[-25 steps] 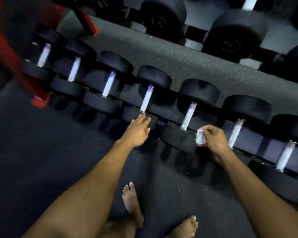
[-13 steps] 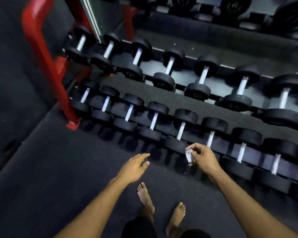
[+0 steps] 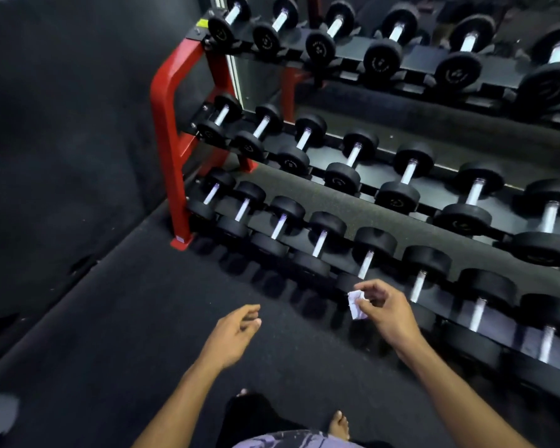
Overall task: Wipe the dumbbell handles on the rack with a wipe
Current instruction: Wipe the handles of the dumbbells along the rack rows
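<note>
Head view: right hand (image 3: 389,313) was out in front of the bottom tier of the rack (image 3: 172,137), forearm coming in from lower right, wrist slightly bent, back of hand facing the camera. Thumb and fingertips pinched a small crumpled white wipe (image 3: 357,303), remaining fingers loosely curled. Wipe hung at the left edge of the hand, just in front of the near head of a bottom-tier dumbbell; whether it touched that head, can't tell. Nearest handle (image 3: 366,264) sat just above the wipe, apart from it. Left hand (image 3: 232,334) hovered over the dark floor (image 3: 110,318), forearm entering from bottom centre, palm turned inward, fingers relaxed and slightly bent, holding nothing, well clear of the rack. Rack had a red side frame and three tiers of black dumbbells with bright metal handles, each row running from the frame at left towards the right edge. Bottom row (image 3: 324,240) was closest to the hands. One bare foot (image 3: 339,425) showed at the bottom of frame, beside dark shorts.
</note>
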